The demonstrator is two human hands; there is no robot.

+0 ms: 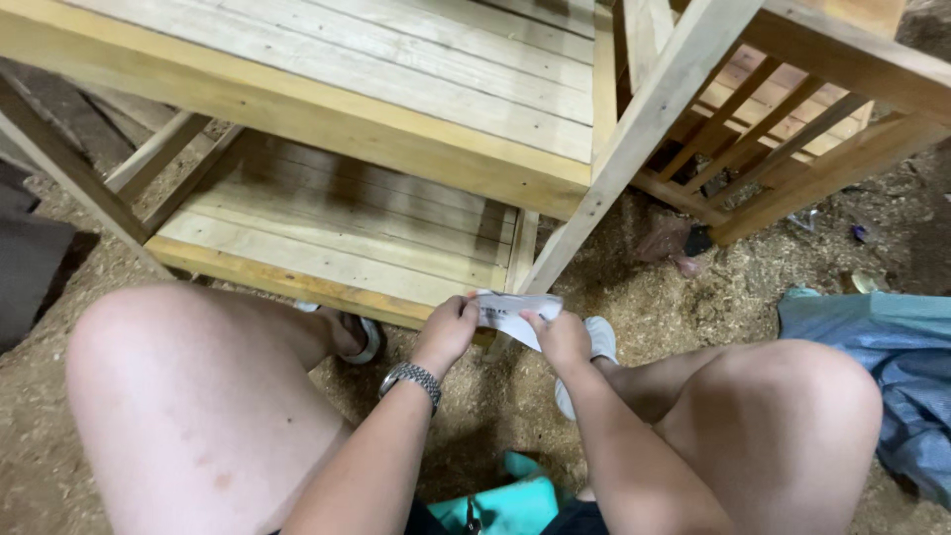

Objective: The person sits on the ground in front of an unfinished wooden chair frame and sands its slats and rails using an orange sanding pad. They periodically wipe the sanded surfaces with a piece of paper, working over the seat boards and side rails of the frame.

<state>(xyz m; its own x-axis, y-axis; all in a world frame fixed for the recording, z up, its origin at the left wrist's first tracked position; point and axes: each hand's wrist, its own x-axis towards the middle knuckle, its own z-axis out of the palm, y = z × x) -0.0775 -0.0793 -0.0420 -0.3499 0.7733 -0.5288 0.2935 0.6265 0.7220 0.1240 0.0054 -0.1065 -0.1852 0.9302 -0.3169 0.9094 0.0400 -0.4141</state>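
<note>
We see both hands meet low in the middle of the view, between the bare knees. The left hand and the right hand are close together, each pinching an end of a small white sheet — folded, with dark print on it too small to make out. The left grips its left edge, the right its right edge, and the sheet spans the short gap between them. A metal watch sits on the left wrist.

Just beyond the hands stands a pale wooden rack with two slatted shelves; the sheet is held in front of the lower shelf's front corner, beside a slanted leg. A second wooden frame stands to the right, behind that leg.

The floor is covered in sawdust. A blue cloth lies at the right — near the right knee. A teal seat shows below, between the thighs, and a white shoe peeks out just behind the right hand.
</note>
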